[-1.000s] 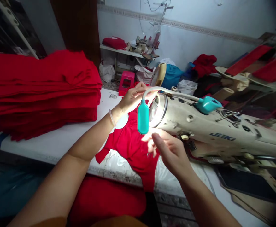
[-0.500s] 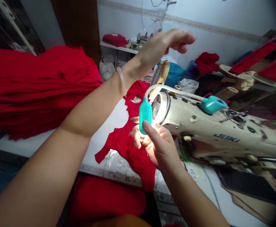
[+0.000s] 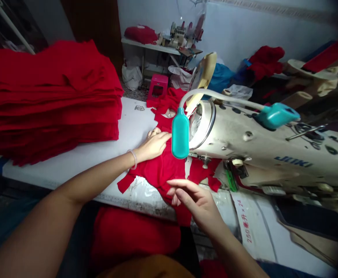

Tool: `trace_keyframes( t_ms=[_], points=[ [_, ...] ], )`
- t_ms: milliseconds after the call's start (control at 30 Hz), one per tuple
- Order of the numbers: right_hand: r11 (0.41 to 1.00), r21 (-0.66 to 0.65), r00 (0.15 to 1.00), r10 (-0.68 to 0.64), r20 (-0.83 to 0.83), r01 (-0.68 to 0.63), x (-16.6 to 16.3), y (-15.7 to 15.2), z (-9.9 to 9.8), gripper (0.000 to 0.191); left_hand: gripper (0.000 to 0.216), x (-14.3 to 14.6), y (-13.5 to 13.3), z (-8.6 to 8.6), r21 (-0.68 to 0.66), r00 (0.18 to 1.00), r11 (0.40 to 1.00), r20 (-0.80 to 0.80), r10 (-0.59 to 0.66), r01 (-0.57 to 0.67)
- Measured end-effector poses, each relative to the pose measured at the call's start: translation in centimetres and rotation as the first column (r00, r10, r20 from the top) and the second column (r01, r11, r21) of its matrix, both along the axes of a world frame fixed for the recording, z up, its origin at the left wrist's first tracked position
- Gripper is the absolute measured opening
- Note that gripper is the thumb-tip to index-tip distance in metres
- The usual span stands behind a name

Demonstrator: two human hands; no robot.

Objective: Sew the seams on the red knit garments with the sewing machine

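A red fabric piece (image 3: 160,170) lies on the white sewing table, reaching under the head of the sewing machine (image 3: 244,143). On this fabric my left hand (image 3: 155,144) rests flat, palm down, fingers stretched toward the needle area. My right hand (image 3: 190,197) hovers over the fabric's near part, fingers loosely curved and apart, with nothing in them. Between the hands and the camera hangs a teal lamp (image 3: 180,135) on a white bendable neck; it hides the needle area and the left fingertips.
A tall stack of red fabric (image 3: 53,100) fills the table's left. Beyond stand a pink stool (image 3: 158,87) and another machine (image 3: 179,34) on a shelf. A dark flat object (image 3: 310,220) lies at the right, near green-handled snips (image 3: 230,177).
My left hand has come down from above the machine onto the red fabric. My right hand has let go of the lamp and drawn back toward me.
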State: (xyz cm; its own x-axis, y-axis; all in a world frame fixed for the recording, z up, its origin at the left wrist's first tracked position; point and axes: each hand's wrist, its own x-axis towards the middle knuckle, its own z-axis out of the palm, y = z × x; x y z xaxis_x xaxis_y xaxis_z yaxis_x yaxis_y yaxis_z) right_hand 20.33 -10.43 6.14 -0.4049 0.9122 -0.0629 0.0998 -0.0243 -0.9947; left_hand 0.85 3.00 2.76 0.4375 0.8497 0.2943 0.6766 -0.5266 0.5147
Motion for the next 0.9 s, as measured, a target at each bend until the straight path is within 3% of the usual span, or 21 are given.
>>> trace_keyframes(
  t_ms=[100,167,400,567,667,733,833,900],
  points=[
    [0.998,0.007,0.994,-0.065,0.093,0.065,1.5,-1.1,-2.4,0.033,0.055,0.0,-2.2,-1.8,-0.002,0.985,1.0,-0.172,0.006,-0.007],
    [0.993,0.001,0.988,-0.115,0.104,0.116,2.0,-1.2,-3.5,0.035,0.053,0.3,-2.6,-2.1,0.035,0.979,0.999,-0.203,0.02,-0.014],
    [0.97,-0.012,0.969,-0.24,0.059,0.241,3.2,-0.9,-4.6,0.034,0.037,1.7,-3.1,-1.9,0.05,0.992,0.998,-0.119,0.034,-0.028],
    [0.927,-0.123,0.929,-0.363,-0.069,0.353,2.7,1.8,-4.2,0.039,0.032,2.2,-6.0,-1.1,0.038,0.995,0.995,0.044,-0.091,0.089],
    [0.918,-0.312,0.94,-0.304,-0.153,0.246,1.6,4.4,-4.1,0.05,0.03,2.0,-8.7,-0.7,-0.04,0.972,0.972,0.028,-0.232,0.233],
    [0.922,-0.357,0.955,-0.226,-0.192,0.146,1.0,5.5,-4.4,0.048,0.027,1.6,-10.0,-0.7,-0.056,0.973,0.972,0.058,-0.225,0.228],
    [0.968,-0.125,0.973,-0.226,-0.051,0.219,0.5,6.0,-5.6,0.041,0.029,1.1,-9.7,-0.8,0.077,0.998,0.997,0.064,-0.008,0.003],
    [0.956,0.079,0.955,-0.289,0.069,0.284,0.4,6.0,-6.6,0.04,0.036,1.2,-8.1,-1.0,0.149,0.996,0.988,-0.068,0.056,-0.045]
  ],
)
